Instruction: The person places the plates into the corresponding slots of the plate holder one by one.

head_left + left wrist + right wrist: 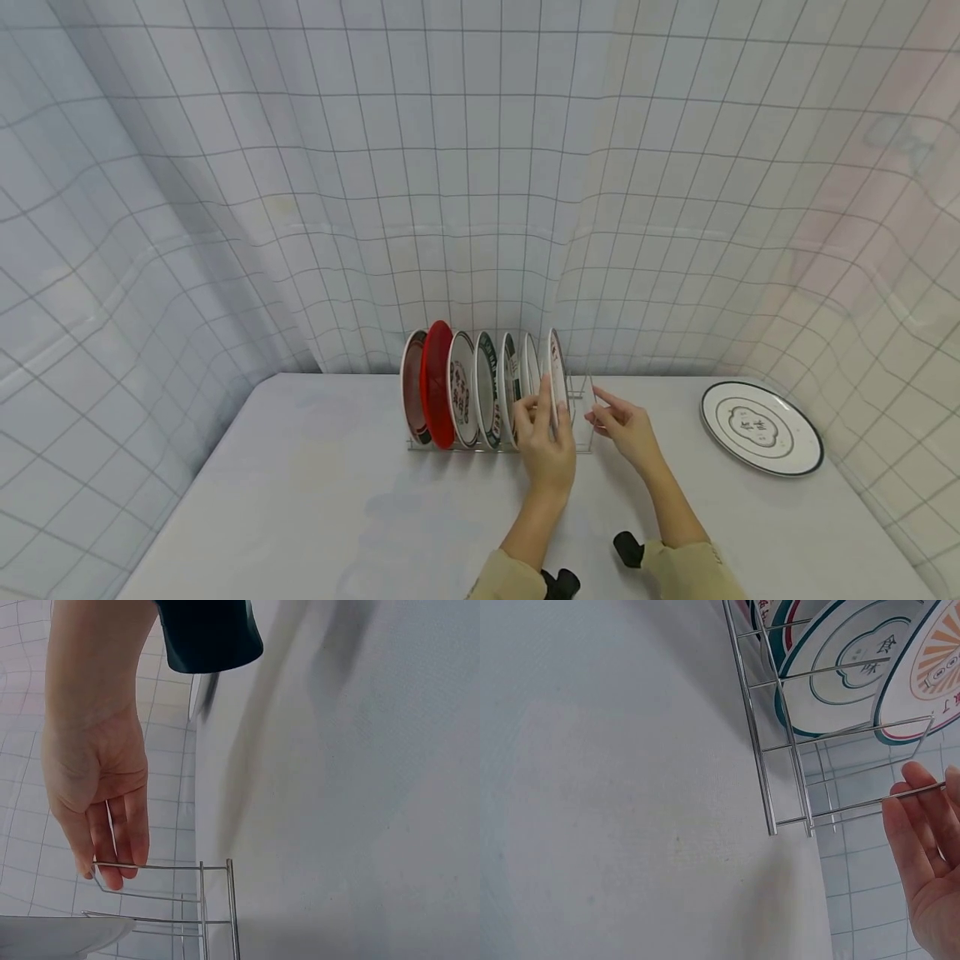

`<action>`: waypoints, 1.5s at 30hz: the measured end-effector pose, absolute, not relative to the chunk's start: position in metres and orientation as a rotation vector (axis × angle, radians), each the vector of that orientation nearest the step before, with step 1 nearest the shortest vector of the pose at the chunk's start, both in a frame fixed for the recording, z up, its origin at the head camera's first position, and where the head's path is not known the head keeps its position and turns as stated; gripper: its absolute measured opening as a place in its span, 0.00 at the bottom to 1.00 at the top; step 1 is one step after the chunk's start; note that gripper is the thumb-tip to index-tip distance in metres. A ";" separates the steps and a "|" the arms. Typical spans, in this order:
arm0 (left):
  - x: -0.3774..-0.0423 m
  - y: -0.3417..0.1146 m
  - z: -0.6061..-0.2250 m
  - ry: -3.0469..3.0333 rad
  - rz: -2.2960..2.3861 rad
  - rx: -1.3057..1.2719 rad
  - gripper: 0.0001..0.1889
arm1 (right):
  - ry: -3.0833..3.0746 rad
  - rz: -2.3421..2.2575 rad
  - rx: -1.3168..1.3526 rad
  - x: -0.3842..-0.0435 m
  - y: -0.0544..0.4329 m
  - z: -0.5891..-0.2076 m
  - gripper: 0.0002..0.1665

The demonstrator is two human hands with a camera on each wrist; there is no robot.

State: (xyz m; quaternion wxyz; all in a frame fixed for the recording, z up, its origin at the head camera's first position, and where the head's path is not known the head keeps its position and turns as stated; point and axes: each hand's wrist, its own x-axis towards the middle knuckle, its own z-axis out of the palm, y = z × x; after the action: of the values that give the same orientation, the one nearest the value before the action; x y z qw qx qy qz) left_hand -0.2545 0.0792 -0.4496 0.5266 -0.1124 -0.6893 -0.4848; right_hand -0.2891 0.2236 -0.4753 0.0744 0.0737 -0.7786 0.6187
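In the head view my left hand (547, 450) pinches the rightmost plate (557, 375) in the dish rack (583, 447), index finger and thumb on either side. This plate bears an orange ray pattern (937, 664), and its lower rim sits higher than the neighbouring plate's in the right wrist view. At the rack's right end, my right hand (624, 429) pinches the end wire (870, 802) between thumb and fingers. The left wrist view shows the same right hand (105, 787) at that wire (165, 867); my left hand is out of that view.
Several plates stand upright in the rack, among them a red plate (438, 383) and a green-rimmed plate (840, 675). A white plate with a dark rim (761, 429) lies flat at the right of the white table (300, 500). A gridded curtain (480, 167) hangs behind.
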 end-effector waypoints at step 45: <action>-0.265 0.119 -0.461 -1.667 -1.289 -0.196 0.22 | -2.327 1.818 0.329 -0.288 0.227 -0.478 0.24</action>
State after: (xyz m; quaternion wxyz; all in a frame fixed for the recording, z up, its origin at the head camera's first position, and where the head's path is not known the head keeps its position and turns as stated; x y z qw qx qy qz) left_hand -0.2646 0.1186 -0.4607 0.4907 -0.0807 -0.6864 -0.5306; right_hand -0.2884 0.2270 -0.4776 0.0848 0.1103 -0.7804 0.6096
